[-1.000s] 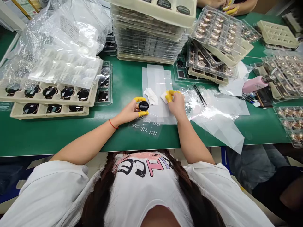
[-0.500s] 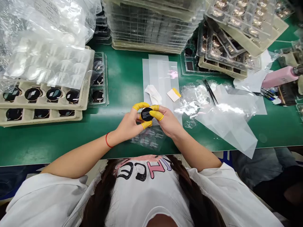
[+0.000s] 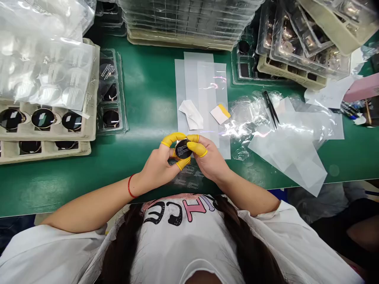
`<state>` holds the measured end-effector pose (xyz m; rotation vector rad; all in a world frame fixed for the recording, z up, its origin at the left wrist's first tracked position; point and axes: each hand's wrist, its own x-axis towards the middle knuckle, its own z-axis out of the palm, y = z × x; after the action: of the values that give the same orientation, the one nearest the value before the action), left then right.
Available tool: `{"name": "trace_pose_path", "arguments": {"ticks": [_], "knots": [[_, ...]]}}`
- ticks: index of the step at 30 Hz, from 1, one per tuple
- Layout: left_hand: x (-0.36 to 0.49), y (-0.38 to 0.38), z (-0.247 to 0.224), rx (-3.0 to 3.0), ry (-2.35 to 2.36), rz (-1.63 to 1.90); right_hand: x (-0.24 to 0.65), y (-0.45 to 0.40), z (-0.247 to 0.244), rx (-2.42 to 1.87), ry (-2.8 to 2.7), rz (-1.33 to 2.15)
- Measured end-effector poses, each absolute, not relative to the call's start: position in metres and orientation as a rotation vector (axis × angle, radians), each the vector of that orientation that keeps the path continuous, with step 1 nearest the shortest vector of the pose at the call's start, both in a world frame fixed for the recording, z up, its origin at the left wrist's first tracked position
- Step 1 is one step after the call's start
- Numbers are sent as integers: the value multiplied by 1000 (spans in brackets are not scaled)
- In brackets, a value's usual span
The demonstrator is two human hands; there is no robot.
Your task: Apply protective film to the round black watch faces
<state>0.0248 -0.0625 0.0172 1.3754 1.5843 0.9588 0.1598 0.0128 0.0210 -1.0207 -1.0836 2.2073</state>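
Between both hands is a round black watch screen with small white print on its face. My left hand grips it by the edge, with yellow finger cots on the thumb and fingers. From the other side my right hand, also in yellow finger cots, pinches the screen with its thumb lying over the printed face. Just below the hands lies a clear sheet with several blocks of white print, partly covered by the left hand. A folded white cloth and a white-and-yellow pad rest beyond the fingers.
Trays of round screens stand at left, under a clear moulded cover. A tall stack of clear trays is at the back. Black tweezers, crumpled clear film and translucent sheets lie at right, near more trays.
The view has shifted slightly, so the surroundings sit differently in the picture. Both hands keep their hold on the watch screen, which is turned a little.
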Motion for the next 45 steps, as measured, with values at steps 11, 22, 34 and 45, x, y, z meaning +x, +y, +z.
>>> {"name": "trace_pose_path", "arguments": {"ticks": [11,22,34,45], "knots": [[25,-66,10,1434,1622,962,157,12,24,-1052,-1033,2205],[23,-59,15,1063,1386,1021,160,17,24,-1044,-1125,2143],[24,-59,11,1076,1369,1036,158,16,22,-1082,-1051,2209],[22,-55,12,1002,1333,1037,159,17,25,-1081,-1062,2203]]}}
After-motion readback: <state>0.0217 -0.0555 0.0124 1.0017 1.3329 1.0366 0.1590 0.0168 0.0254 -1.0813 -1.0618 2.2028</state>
